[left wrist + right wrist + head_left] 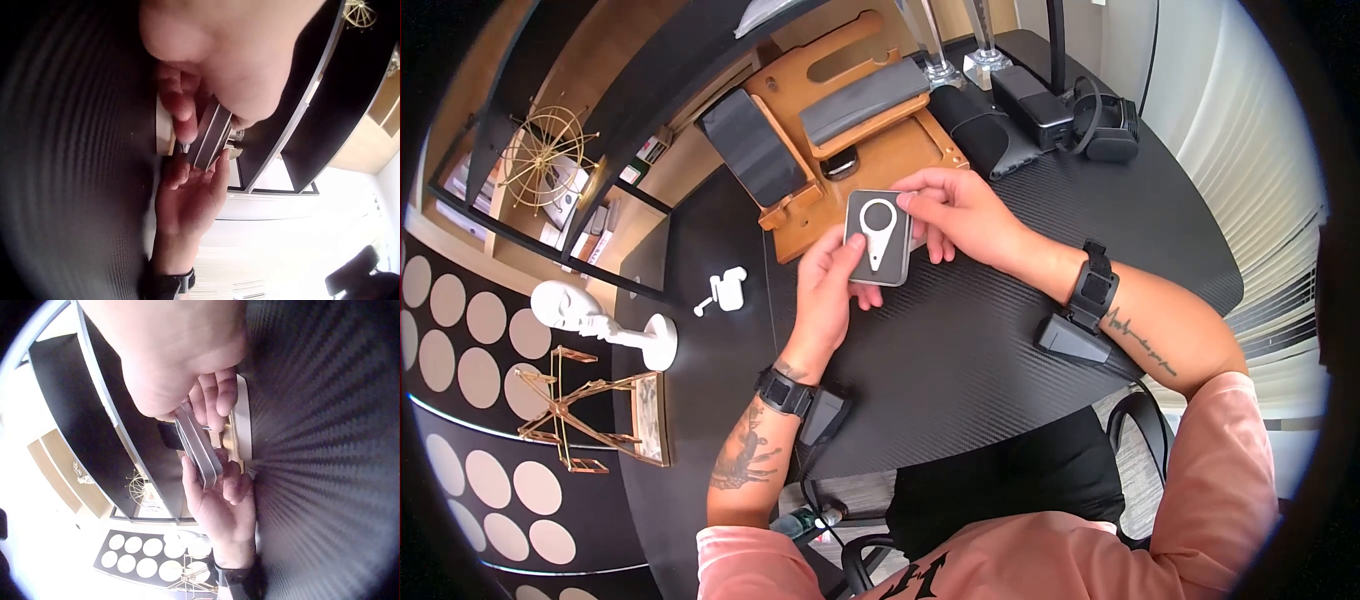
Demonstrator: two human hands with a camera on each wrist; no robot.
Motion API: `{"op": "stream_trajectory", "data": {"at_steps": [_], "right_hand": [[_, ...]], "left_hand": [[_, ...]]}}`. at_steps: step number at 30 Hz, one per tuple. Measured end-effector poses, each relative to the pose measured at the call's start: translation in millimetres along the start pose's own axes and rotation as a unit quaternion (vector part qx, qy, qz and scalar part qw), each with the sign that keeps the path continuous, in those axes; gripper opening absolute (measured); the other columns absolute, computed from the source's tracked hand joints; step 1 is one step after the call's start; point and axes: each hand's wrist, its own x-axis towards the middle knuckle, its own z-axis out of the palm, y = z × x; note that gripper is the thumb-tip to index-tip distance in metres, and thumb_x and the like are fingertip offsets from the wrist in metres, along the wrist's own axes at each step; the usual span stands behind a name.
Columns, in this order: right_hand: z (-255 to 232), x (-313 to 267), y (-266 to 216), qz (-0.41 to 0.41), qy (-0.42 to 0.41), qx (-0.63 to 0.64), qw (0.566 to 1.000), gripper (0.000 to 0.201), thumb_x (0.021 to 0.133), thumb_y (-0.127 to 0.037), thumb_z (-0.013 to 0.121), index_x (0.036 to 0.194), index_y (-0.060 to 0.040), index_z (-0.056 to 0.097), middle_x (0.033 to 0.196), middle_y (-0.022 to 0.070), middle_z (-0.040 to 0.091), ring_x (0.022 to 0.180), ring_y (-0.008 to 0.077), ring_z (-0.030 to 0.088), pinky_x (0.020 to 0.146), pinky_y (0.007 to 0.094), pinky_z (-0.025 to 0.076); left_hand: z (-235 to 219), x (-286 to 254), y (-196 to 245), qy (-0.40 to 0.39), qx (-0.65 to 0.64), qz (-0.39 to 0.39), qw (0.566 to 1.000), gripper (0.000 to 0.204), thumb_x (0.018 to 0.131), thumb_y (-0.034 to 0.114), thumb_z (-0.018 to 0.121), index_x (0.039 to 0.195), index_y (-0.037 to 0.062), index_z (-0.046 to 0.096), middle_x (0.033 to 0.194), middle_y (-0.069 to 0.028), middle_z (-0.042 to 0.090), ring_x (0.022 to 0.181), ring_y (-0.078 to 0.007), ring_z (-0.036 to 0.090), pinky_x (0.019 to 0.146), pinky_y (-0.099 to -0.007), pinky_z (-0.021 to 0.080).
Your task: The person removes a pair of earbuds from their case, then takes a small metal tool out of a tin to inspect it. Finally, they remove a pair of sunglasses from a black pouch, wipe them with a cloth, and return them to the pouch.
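Observation:
Over the desk, both hands hold a flat grey rectangular case [890, 262] with rounded corners and a pale metal rim. Its upward face carries a silver ring with a tapered tail. My left hand [824, 290] grips the left edge, thumb on the face and fingers underneath. At the top right corner, my right hand [963, 212] pinches the case between thumb and index finger, while its other fingers curl loosely below. Seen edge-on in the right wrist view, the case [199, 447] shows a layered silver side between the left hand [222, 509] and the right hand [181, 369].
Behind the hands stands a wooden dock [800, 240] with a dark phone [752, 148], a grey case [865, 100] and a watch [840, 163]. White earbuds case [730, 290] and a white head figure [662, 342] are left. A black pouch [980, 132] and headset [1108, 125] sit right.

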Motion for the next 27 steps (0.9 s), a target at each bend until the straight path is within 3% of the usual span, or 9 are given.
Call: {"op": "stream_trajectory", "data": {"at_steps": [5, 9, 13, 21, 22, 23, 25, 26, 27], "right_hand": [[0, 0, 3, -0.037, 0.047, 0.022, 0.998, 0.024, 0.093, -0.019, 0.055, 0.105, 0.0011, 0.059, 0.066, 0.0031, 0.059, 0.045, 0.0081, 0.054, 0.038, 0.0201, 0.040], [-4, 1, 1, -0.066, 0.103, 0.008, 0.992, 0.020, 0.093, -0.015, 0.052, 0.100, 0.0019, 0.060, 0.068, 0.0038, 0.060, 0.045, 0.0082, 0.053, 0.040, 0.0213, 0.040], [-11, 7, 7, -0.108, 0.160, -0.048, 0.980, 0.017, 0.090, -0.013, 0.053, 0.094, 0.0017, 0.062, 0.070, 0.0044, 0.062, 0.047, 0.0081, 0.053, 0.042, 0.0230, 0.042], [-13, 10, 15, -0.130, 0.168, -0.193, 0.958, 0.016, 0.079, -0.010, 0.060, 0.087, 0.0028, 0.066, 0.076, 0.0107, 0.067, 0.070, 0.0168, 0.065, 0.067, 0.0294, 0.051], [-12, 10, 15, -0.114, 0.149, -0.209, 0.960, 0.015, 0.086, -0.009, 0.058, 0.093, 0.0021, 0.063, 0.082, 0.0052, 0.065, 0.055, 0.0066, 0.055, 0.049, 0.0231, 0.045], [-13, 9, 15, -0.112, 0.150, -0.207, 0.960, 0.015, 0.086, -0.009, 0.058, 0.093, 0.0021, 0.063, 0.082, 0.0052, 0.065, 0.055, 0.0066, 0.055, 0.049, 0.0231, 0.045], [-14, 6, 14, -0.109, 0.130, -0.273, 0.947, 0.017, 0.084, -0.010, 0.060, 0.094, 0.0018, 0.064, 0.083, 0.0064, 0.066, 0.057, 0.0089, 0.056, 0.053, 0.0264, 0.046], [-13, 5, 13, -0.109, 0.130, -0.273, 0.947, 0.017, 0.084, -0.010, 0.060, 0.094, 0.0018, 0.064, 0.083, 0.0064, 0.066, 0.057, 0.0089, 0.056, 0.053, 0.0264, 0.046], [-11, 4, 12, -0.106, 0.133, -0.276, 0.946, 0.018, 0.081, -0.012, 0.061, 0.091, 0.0022, 0.065, 0.084, 0.0113, 0.067, 0.069, 0.0184, 0.062, 0.064, 0.0309, 0.049]], "left_hand": [[0, 3, -2, 0.166, -0.003, 0.055, 0.985, 0.029, 0.095, 0.014, 0.052, 0.121, 0.0022, 0.054, 0.079, -0.0014, 0.064, 0.049, -0.0041, 0.050, 0.042, -0.0159, 0.037], [-3, 13, 1, 0.159, 0.059, 0.101, 0.980, 0.025, 0.094, 0.013, 0.055, 0.115, 0.0011, 0.058, 0.081, -0.0015, 0.065, 0.051, -0.0031, 0.050, 0.044, -0.0155, 0.037], [-7, 23, -1, 0.127, 0.139, 0.074, 0.979, 0.020, 0.093, 0.014, 0.058, 0.106, 0.0004, 0.064, 0.081, -0.0008, 0.065, 0.052, -0.0021, 0.049, 0.044, -0.0161, 0.036], [-11, 18, -2, 0.059, 0.302, 0.112, 0.945, 0.030, 0.083, 0.012, 0.070, 0.110, 0.0015, 0.063, 0.080, 0.0018, 0.061, 0.063, -0.0028, 0.051, 0.056, -0.0169, 0.041], [-11, 18, -2, 0.058, 0.302, 0.111, 0.945, 0.030, 0.083, 0.012, 0.070, 0.110, 0.0015, 0.063, 0.080, 0.0018, 0.061, 0.063, -0.0028, 0.051, 0.056, -0.0169, 0.041], [-9, 16, -1, 0.041, 0.341, 0.131, 0.930, 0.036, 0.079, 0.013, 0.074, 0.112, 0.0033, 0.062, 0.084, 0.0018, 0.060, 0.063, -0.0026, 0.049, 0.056, -0.0171, 0.040], [-6, 13, 3, 0.008, 0.415, 0.171, 0.894, 0.049, 0.070, 0.014, 0.081, 0.115, 0.0069, 0.062, 0.091, 0.0020, 0.056, 0.064, -0.0023, 0.045, 0.056, -0.0174, 0.039], [-1, 8, 9, 0.015, 0.423, 0.104, 0.900, 0.053, 0.068, 0.016, 0.083, 0.116, 0.0092, 0.062, 0.082, 0.0042, 0.052, 0.062, -0.0019, 0.042, 0.055, -0.0169, 0.037], [-1, 8, 8, 0.016, 0.423, 0.105, 0.900, 0.053, 0.068, 0.016, 0.083, 0.116, 0.0092, 0.062, 0.082, 0.0042, 0.052, 0.062, -0.0019, 0.042, 0.055, -0.0169, 0.037]]}}
